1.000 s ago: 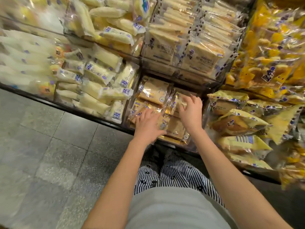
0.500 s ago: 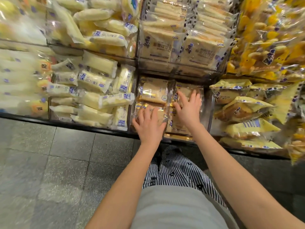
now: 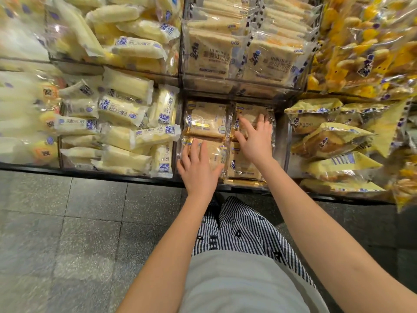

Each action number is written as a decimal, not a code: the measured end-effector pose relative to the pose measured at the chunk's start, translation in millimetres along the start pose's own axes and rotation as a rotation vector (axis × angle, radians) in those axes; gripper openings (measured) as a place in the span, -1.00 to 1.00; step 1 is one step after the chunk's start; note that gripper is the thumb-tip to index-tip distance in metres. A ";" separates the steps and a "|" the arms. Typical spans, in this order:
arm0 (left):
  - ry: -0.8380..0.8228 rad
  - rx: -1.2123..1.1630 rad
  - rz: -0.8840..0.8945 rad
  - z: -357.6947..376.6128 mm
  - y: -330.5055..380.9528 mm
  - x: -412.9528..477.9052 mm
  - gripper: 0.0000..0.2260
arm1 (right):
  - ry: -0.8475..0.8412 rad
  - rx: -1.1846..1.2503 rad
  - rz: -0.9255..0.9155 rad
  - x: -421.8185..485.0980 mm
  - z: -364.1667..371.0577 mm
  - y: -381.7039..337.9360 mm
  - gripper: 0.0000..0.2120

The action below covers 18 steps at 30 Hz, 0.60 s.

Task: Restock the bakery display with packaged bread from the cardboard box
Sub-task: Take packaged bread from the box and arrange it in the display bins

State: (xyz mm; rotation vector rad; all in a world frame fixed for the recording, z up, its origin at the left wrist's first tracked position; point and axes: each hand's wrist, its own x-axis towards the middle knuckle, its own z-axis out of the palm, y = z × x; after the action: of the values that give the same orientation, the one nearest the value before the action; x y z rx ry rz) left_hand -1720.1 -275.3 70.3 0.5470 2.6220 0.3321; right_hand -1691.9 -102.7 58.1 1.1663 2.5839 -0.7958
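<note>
1. The black-edged, tiered bakery display (image 3: 112, 175) stands straight ahead of both hands, and every section around them looks full. The brown cardboard box is not in view, so I cannot tell how much stock is left. Forcing more in here would probably overfill it.
2. The clear-walled plastic compartment (image 3: 283, 141) holds what both hands are working on, and its side wall runs just right of the right hand. It looks packed up to its front lip, so a hard shove could tip wrappers over that lip onto the floor under the wrists.
3. The square tan bread slices in clear gold-trimmed wrappers (image 3: 206, 119) lie in two columns under and beyond the fingers. One gold-edged packet (image 3: 244, 182) pokes out below the right wrist and seems likeliest to slide free.
4. The left hand (image 3: 198, 170) lies flat with straight, spread fingers, pressing the near-left packet and gripping nothing. Leaning too heavily may crush the soft slices or burst a seal.
5. The right hand (image 3: 256, 141) is apart from the left and reaches further in. It rests equally flat on the far-right packet. Uneven pressure between the two hands could skew the columns.
</note>
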 end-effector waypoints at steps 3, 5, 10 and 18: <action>0.046 -0.028 -0.044 5.1 1.9 4.4 -0.28 | -0.006 -0.011 0.010 -1.0 -1.6 -3.2 -0.55; 0.076 -0.058 -0.071 5.7 2.3 5.7 -0.29 | -0.021 -0.013 0.014 -1.0 -6.1 -7.1 -0.55; 0.161 -0.130 -0.007 4.2 18.9 7.0 -0.38 | 0.001 0.089 -0.007 -7.8 -16.3 -16.0 -0.55; 0.282 -0.328 0.188 -20.8 83.2 33.2 -0.59 | 0.359 0.393 0.081 -84.9 -38.7 18.8 -0.72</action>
State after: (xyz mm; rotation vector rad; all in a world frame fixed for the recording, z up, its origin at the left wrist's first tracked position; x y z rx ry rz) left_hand -1730.3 -189.8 102.4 0.6728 2.6991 0.9414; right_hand -1619.5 -125.3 115.6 1.6483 2.7062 -1.2143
